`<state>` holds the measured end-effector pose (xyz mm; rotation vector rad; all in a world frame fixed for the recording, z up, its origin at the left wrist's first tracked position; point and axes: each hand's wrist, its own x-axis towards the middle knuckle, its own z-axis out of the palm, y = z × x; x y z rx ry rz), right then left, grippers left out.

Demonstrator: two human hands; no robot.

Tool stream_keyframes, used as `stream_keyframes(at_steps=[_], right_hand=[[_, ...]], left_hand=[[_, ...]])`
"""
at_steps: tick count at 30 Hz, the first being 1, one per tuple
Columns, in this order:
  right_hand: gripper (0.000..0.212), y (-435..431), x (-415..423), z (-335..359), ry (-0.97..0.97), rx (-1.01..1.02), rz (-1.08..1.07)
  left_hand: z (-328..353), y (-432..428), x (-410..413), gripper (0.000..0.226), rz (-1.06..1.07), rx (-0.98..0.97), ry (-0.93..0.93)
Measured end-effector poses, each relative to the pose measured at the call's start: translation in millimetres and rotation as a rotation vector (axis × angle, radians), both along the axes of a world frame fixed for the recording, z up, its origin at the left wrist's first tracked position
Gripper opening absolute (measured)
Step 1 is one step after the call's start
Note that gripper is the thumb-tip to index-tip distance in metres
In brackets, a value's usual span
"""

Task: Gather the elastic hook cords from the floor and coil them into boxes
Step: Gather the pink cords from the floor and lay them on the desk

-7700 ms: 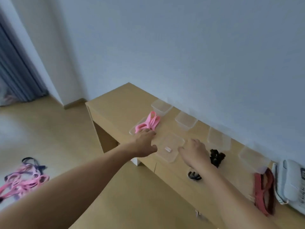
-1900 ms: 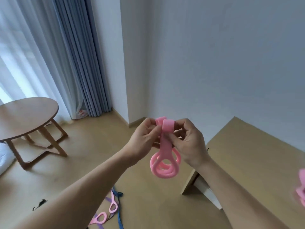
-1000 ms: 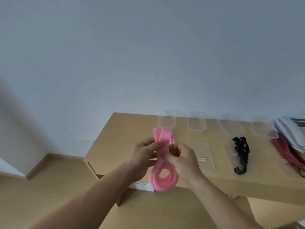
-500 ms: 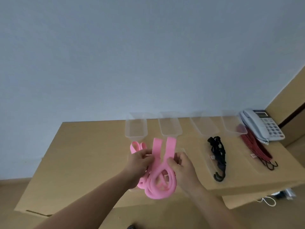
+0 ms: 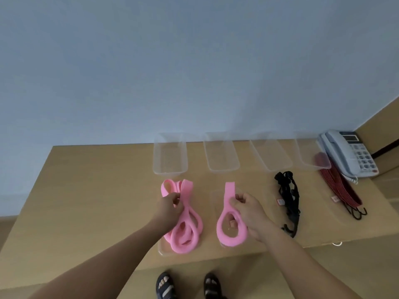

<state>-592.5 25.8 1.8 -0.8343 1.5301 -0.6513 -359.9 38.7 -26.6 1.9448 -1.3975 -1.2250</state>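
Note:
My left hand (image 5: 169, 209) pinches a looped pink elastic band (image 5: 187, 234) that lies with other pink loops over a clear lid near the desk's front edge. My right hand (image 5: 248, 210) pinches a second pink loop (image 5: 229, 235), held over another clear lid (image 5: 216, 197). Several empty clear plastic boxes stand in a row at the back, among them the left box (image 5: 170, 157) and its neighbour (image 5: 222, 156). A black hook cord (image 5: 289, 199) and a red hook cord (image 5: 341, 188) lie to the right on the desk (image 5: 97, 190).
A white desk phone (image 5: 347, 156) sits at the back right corner, partly over the red cord. The wall rises right behind the boxes. My sandalled feet (image 5: 187, 285) stand on the floor just in front of the desk edge.
The pink loops held together in both hands have been split: the left hand's bundle came down over the left lid, the right hand carried one loop right. The view tilted down onto the desk.

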Motion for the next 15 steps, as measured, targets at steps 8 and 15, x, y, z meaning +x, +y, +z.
stream_keyframes(at_steps=[8, 15], right_hand=[[0.014, -20.9, -7.4, -30.4, 0.111, 0.038, 0.146], [0.022, -22.8, -13.6, -43.9, 0.686, -0.252, 0.435]], left_hand=[[-14.4, 28.3, -18.0, 0.064, -0.137, -0.154, -0.487], [-25.1, 37.5, -17.6, 0.040, -0.280, -0.122, -0.681]])
